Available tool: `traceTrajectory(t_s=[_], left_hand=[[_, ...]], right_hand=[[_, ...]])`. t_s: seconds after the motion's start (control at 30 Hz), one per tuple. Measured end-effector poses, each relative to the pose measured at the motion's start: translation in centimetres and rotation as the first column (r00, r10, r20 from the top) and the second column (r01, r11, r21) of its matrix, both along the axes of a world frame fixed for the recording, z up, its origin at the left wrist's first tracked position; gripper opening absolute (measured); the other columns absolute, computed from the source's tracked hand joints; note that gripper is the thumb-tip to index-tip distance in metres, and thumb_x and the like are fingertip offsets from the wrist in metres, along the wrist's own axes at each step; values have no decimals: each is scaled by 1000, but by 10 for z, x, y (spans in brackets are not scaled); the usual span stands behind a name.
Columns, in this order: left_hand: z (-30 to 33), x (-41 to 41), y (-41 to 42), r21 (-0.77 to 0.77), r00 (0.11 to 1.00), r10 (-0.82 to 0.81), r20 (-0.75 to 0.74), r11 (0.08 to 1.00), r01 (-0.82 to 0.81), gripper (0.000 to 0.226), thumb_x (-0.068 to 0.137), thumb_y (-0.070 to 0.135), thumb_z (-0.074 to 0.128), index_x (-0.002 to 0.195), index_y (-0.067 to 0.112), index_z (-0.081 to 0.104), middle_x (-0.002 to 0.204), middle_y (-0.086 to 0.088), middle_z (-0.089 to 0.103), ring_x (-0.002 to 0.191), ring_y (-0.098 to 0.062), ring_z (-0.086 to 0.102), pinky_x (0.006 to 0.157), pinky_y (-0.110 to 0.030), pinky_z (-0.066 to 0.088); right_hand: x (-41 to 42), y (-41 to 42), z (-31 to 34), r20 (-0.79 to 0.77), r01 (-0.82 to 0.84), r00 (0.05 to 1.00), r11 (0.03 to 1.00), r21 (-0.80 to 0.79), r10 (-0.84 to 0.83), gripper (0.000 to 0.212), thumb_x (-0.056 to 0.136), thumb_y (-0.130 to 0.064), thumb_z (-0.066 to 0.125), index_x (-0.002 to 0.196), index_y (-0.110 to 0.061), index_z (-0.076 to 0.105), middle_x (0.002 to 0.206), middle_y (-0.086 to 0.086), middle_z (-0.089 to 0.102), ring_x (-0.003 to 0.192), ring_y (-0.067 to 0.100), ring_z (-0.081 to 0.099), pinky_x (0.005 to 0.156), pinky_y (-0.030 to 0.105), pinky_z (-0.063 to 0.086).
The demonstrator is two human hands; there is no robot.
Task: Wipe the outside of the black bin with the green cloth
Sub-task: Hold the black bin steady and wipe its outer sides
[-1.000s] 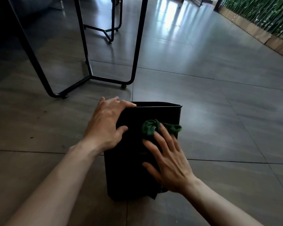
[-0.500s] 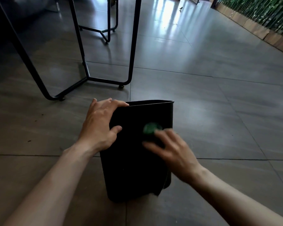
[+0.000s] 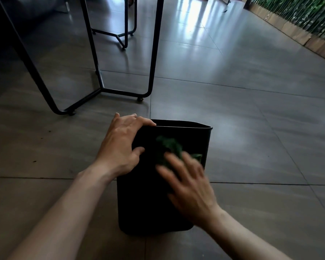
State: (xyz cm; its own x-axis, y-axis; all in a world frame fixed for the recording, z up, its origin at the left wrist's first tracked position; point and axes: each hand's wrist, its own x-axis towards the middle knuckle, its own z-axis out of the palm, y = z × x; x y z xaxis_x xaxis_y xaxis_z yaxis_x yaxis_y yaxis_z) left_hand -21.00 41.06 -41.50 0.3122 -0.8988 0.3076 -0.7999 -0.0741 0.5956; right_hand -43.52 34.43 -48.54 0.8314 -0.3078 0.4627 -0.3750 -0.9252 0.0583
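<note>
Black plastic is what the bin (image 3: pixel 148 199) looks made of; it stands upright on the floor (image 3: pixel 251 128), low in the middle of the view, with its open top facing up and its near wall facing the person.

The left hand (image 3: pixel 120 147) is at the bin's top left corner; its fingers bend over the rim and its thumb lies on the near wall, so it grips the bin by that corner.

The right hand (image 3: pixel 188 184) is spread out flat on the near wall, toward the right side; its fingers are straight and apart, and they are blurred; it presses the cloth (image 3: pixel 169 147) on the bin and does not curl round it.

The cloth is green and bunched up; part of it sticks out above the fingertips, high on the near wall, and a small bit shows by the bin's right edge; the rest is hidden under the hand.

Both arms are bare and reach in from the bottom of the view.

The floor is made of big grey tiles, shiny where light falls on it; a black metal frame (image 3: pixel 152 53) stands on it behind the bin, to the left, well apart from it; a second frame (image 3: pixel 126 25) stands farther back; green plants (image 3: pixel 298 14) run along the far right side.
</note>
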Motion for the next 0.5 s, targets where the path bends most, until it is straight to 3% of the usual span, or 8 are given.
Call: traceTrajectory(t_s=[0.07, 0.1, 0.2, 0.3, 0.4, 0.5], left_hand=[[0, 0, 1, -5, 1000, 0, -6, 1000, 0, 69, 71, 6, 77, 128, 37, 56, 134, 3, 55, 144, -17, 34, 124, -33, -2], [1, 0, 1, -9, 1000, -2, -14, 1000, 2, 69, 71, 6, 77, 128, 38, 55, 133, 6, 53, 145, -16, 33, 124, -31, -4], [1, -2, 2, -7, 999, -19, -26, 1000, 19, 69, 71, 5, 77, 127, 39, 55, 134, 6, 51, 146, -13, 31, 124, -30, -5], [2, -2, 4, -14, 999, -7, -40, 1000, 7, 69, 70, 4, 77, 126, 38, 56, 133, 5, 55, 144, -14, 33, 124, -31, -4], [1, 1, 5, -20, 999, 17, -49, 1000, -18, 69, 70, 4, 77, 126, 38, 56, 131, 8, 55, 144, -14, 34, 124, -32, -5], [2, 0, 5, -26, 998, 0, -61, 1000, -2, 70, 71, 3, 77, 126, 41, 55, 129, 13, 49, 146, -10, 31, 122, -27, -10]], right_hand=[[-16, 13, -26, -267, -152, 956, 982, -109, 119, 65, 91, -57, 60, 148, -27, 52, 152, 7, 51, 141, 39, 40, 110, 53, 39], [-24, 16, -36, -354, -228, 919, 967, -117, 174, 69, 94, -59, 55, 153, -27, 46, 154, 5, 47, 146, 38, 36, 112, 52, 34], [-36, 12, -46, -448, -398, 850, 894, -205, 276, 54, 106, -35, 45, 159, -25, 37, 157, 2, 46, 150, 36, 37, 115, 51, 41], [-33, -9, -26, -451, -458, 839, 842, -286, 303, 47, 110, -17, 34, 156, -27, 43, 151, 1, 54, 145, 35, 47, 108, 48, 51], [-18, -33, 9, -276, -270, 942, 920, -283, 191, 45, 110, -16, 39, 152, -27, 51, 150, 6, 58, 141, 39, 51, 103, 51, 52], [-2, -42, 37, -12, 53, 998, 991, -121, -55, 46, 107, -24, 44, 152, -24, 51, 157, 11, 50, 143, 43, 47, 104, 56, 47]])
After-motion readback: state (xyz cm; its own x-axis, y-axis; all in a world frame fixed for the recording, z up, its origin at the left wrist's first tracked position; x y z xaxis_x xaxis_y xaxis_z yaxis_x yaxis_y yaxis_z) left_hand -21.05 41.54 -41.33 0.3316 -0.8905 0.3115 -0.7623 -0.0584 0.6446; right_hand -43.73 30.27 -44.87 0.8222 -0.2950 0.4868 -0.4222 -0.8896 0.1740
